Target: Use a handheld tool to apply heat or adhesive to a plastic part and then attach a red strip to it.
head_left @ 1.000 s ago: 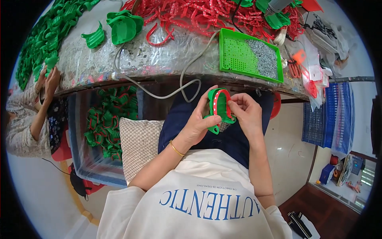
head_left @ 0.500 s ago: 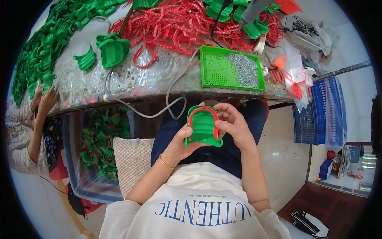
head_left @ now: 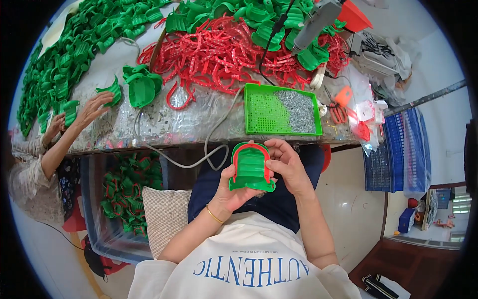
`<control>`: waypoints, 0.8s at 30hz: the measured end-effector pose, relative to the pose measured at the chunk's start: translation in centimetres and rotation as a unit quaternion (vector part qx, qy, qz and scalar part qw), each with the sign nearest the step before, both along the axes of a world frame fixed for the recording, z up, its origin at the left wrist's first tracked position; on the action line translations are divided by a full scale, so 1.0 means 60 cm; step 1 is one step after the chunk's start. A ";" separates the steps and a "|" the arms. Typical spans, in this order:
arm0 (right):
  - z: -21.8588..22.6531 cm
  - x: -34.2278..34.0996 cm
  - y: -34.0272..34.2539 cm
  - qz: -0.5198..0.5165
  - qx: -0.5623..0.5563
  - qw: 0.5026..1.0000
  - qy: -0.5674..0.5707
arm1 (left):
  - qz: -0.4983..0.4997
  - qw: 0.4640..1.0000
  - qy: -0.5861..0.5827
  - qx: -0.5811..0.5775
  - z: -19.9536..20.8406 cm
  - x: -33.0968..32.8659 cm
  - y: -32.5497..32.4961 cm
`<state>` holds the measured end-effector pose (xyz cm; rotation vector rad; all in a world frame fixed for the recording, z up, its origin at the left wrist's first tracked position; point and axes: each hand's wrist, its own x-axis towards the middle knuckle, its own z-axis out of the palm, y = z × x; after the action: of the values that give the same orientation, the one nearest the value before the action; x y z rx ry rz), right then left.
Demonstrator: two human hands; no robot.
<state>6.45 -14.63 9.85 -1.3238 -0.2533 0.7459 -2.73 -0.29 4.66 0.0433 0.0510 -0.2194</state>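
In front of my lap I hold a curved, ribbed green plastic piece (head_left: 250, 168) with a red U-shaped strip (head_left: 268, 162) running along its arched rim. My left hand (head_left: 233, 193) grips it from the left and below, thumb on the left side. My right hand (head_left: 288, 167) is closed on its right side, thumb and fingertips at the red strip. The fingers behind the piece are hidden. Just beyond, on the table edge, sits a green tray (head_left: 247, 112) with a heap of small silvery metal parts (head_left: 302, 112).
A pile of red strips (head_left: 214, 52) and heaps of green pieces (head_left: 55, 74) cover the table. A grey tool (head_left: 316, 30) hangs above; a grey cable (head_left: 211, 142) loops off the edge. Lower left stands a bin (head_left: 92, 219) of assembled pieces. A co-worker's hand (head_left: 92, 107) reaches in.
The co-worker's hand has moved right to a loose green piece on the table. The piece in my hands has tilted slightly, still held by both. The whole view has shifted a little.
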 end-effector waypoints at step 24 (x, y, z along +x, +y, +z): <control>0.192 0.324 0.039 0.299 0.190 0.912 -0.206 | -0.048 0.995 0.078 -0.028 -0.044 0.034 -0.003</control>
<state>25.91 -12.28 21.37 -1.0124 -1.1272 0.8593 -0.66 -0.49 2.03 -0.0272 0.1993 -0.3197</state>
